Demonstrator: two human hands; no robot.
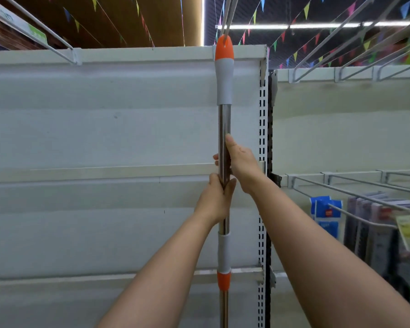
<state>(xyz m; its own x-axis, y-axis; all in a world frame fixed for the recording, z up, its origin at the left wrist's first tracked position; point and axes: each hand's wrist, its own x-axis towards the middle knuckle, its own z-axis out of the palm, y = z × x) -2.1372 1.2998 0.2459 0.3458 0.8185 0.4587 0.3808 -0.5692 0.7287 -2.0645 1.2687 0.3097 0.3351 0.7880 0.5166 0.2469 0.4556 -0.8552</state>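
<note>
Shelving fills the view: a white back panel (104, 129) spans the left and centre of the frame, ending at a slotted upright (262, 129) right of centre. A second bay runs off to the right.

In front of the panel, just left of the upright, a telescopic pole (223, 124) stands vertical, reaching from the bottom edge almost to the top. Its shaft is shiny steel. The upper end carries a grey and orange grip (224, 74) in the upper centre, its orange tip meeting a wire hook (226, 15) that slants in from the top edge. Whether the tip hangs on the hook is unclear. Lower down, a grey and orange collar (224, 261) joins the two sections.

Both bare arms rise from the bottom of the frame to the middle of the shaft. The right hand (242, 166) is the upper one, with its thumb lying straight up the steel and its fingertips (216, 159) curling round from behind. The left hand (214, 200) grips just below, touching the right, with fingers wrapped close together round the shaft.

At the right edge, wire display hooks (346, 192) jut from a rail, with blue packets (327, 214) and dark packets (369, 221) hanging. Coloured bunting (306, 10) crosses the ceiling at the top.
</note>
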